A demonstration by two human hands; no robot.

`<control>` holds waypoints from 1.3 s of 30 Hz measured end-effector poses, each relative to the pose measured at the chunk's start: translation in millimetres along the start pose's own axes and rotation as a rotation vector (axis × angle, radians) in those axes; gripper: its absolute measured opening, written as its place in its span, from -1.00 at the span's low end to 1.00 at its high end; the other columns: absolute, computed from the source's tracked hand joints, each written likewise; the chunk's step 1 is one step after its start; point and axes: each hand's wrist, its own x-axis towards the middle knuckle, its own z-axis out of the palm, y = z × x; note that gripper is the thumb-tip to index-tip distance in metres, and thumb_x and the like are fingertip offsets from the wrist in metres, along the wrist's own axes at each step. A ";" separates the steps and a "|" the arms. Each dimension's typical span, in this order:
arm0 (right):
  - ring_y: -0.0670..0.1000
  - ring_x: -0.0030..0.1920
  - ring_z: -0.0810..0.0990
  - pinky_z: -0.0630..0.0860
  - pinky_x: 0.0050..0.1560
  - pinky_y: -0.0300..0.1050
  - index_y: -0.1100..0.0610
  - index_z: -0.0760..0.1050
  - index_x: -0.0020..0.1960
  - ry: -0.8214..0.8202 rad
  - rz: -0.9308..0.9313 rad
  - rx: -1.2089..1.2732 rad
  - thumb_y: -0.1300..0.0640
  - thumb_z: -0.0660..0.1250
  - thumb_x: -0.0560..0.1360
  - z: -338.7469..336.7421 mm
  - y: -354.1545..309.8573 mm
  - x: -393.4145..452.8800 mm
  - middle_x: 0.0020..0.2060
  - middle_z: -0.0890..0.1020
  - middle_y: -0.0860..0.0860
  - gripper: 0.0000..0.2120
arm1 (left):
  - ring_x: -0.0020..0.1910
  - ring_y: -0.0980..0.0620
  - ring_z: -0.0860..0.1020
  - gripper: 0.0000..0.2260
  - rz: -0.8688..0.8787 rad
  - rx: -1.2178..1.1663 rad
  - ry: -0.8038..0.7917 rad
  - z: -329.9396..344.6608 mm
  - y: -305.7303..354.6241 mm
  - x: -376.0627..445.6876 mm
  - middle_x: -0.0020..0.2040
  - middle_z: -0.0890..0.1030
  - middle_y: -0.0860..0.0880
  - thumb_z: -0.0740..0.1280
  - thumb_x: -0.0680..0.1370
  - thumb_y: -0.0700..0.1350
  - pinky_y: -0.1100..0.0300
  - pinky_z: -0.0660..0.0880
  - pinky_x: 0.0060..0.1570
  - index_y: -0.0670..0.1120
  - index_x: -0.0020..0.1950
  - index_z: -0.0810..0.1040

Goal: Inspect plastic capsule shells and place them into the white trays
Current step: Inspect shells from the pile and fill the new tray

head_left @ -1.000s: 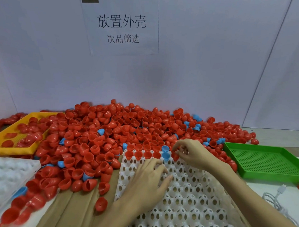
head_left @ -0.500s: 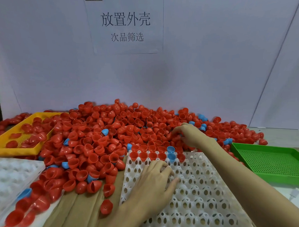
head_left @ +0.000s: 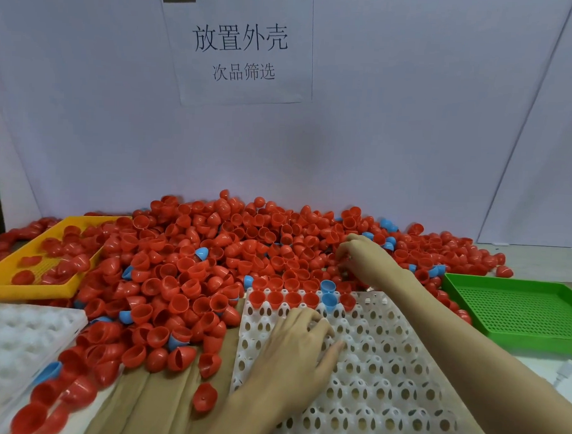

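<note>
A big pile of red capsule shells (head_left: pixel 231 247), with a few blue ones, covers the table's middle. In front lies a white tray (head_left: pixel 385 385) of round sockets. Its far row holds several red shells (head_left: pixel 284 297) and a blue shell (head_left: pixel 329 300). My left hand (head_left: pixel 300 352) rests flat on the tray with fingers spread. My right hand (head_left: pixel 361 258) reaches into the pile just beyond the tray, fingers curled down among the red shells. What the fingertips hold is hidden.
A yellow basket (head_left: pixel 22 287) with some red shells sits at the left. A green perforated tray (head_left: pixel 523 312) stands at the right. A second white tray (head_left: pixel 13 346) lies at the near left. Brown cardboard (head_left: pixel 158 405) shows under the pile. A paper sign hangs on the back wall.
My right hand left the tray's far row and went forward into the pile, where it now digs among the shells. My left hand stayed on the tray.
</note>
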 end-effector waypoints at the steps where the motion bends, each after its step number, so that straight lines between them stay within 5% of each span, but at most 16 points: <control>1: 0.06 0.18 0.58 0.56 0.22 -0.07 0.14 0.66 0.22 0.027 0.015 0.046 0.19 0.42 0.62 -3.2 0.3 -0.4 0.17 0.57 0.03 -0.81 | 0.28 0.24 0.29 -0.67 0.002 0.005 0.002 -0.2 0.0 0.4 0.25 0.39 0.20 0.08 0.72 0.21 0.24 0.29 0.40 0.07 0.26 0.53; 4: 0.02 0.09 0.60 0.56 0.19 -0.09 0.18 0.67 0.17 0.137 0.077 0.248 0.17 0.43 0.63 -16.4 0.0 -5.6 0.11 0.63 0.04 -0.84 | 0.28 0.24 0.29 -0.66 0.003 0.003 0.000 -1.0 0.9 0.6 0.25 0.39 0.19 0.08 0.73 0.21 0.24 0.29 0.40 0.07 0.26 0.52; 8: -0.07 -0.01 0.72 0.65 0.01 -0.21 0.07 0.67 0.22 0.188 0.199 0.833 0.05 0.38 0.66 -34.9 -9.5 -33.3 0.06 0.73 -0.02 -0.81 | 0.30 0.26 0.29 -0.66 0.005 -0.035 0.013 -3.3 0.6 -0.4 0.27 0.39 0.22 0.10 0.72 0.22 0.28 0.28 0.40 0.08 0.34 0.50; 11: -0.03 0.05 0.75 0.65 -0.01 -0.24 0.01 0.72 0.17 0.030 0.237 1.295 0.00 0.36 0.63 -42.1 -19.9 -66.5 0.07 0.76 0.06 -0.78 | 0.28 0.29 0.32 -0.66 0.016 -0.090 0.057 -6.6 2.7 0.1 0.27 0.40 0.25 0.13 0.72 0.20 0.29 0.32 0.38 0.09 0.41 0.46; 15: 0.03 0.06 0.70 0.64 0.08 -0.17 0.20 0.69 0.26 -0.251 0.227 1.611 0.09 0.36 0.62 -37.1 -28.5 -98.5 0.15 0.72 0.16 -0.71 | 0.30 0.31 0.42 -0.70 0.028 -0.203 0.201 -10.6 7.7 1.7 0.27 0.45 0.29 0.21 0.71 0.12 0.27 0.41 0.37 0.13 0.44 0.41; 20: -0.04 -0.04 0.62 0.59 0.12 -0.14 0.31 0.61 0.32 -0.443 0.113 1.619 0.06 0.33 0.70 -34.9 -45.6 -119.0 0.07 0.66 0.16 -0.64 | 0.22 0.28 0.51 -0.60 0.057 -0.337 0.404 -17.6 13.9 1.6 0.15 0.49 0.30 0.33 0.64 0.21 0.47 0.42 0.17 0.18 0.44 0.38; 25: -0.07 -0.13 0.61 0.60 0.00 -0.18 0.31 0.61 0.30 -0.466 0.097 1.622 0.05 0.32 0.70 -41.2 -60.3 -123.9 -0.12 0.66 0.05 -0.65 | 0.01 0.21 0.58 -0.81 0.101 -0.284 0.492 -22.9 12.0 1.1 0.02 0.54 0.23 0.43 0.63 0.07 0.43 0.48 -0.01 0.06 0.21 0.61; 33: 0.15 0.05 0.70 0.65 0.03 -0.13 0.15 0.65 0.31 -0.416 0.073 1.596 0.06 0.36 0.66 -45.7 -50.3 -133.9 0.12 0.70 0.28 -0.71 | -0.10 0.12 0.61 -0.89 0.069 -0.278 0.471 -27.5 7.5 -0.1 -0.05 0.60 0.20 0.44 0.62 0.00 0.27 0.57 -0.09 0.07 0.13 0.64; 39: 0.17 -0.01 0.70 0.66 -0.02 -0.11 0.12 0.72 0.18 -0.470 0.056 1.539 0.03 0.40 0.56 -50.3 -53.9 -137.0 0.08 0.70 0.31 -0.73 | -0.19 0.13 0.69 -0.87 -0.296 -0.473 0.698 -70.8 -49.7 11.9 -0.09 0.68 0.15 0.50 0.58 0.02 0.26 0.64 -0.18 0.10 0.11 0.66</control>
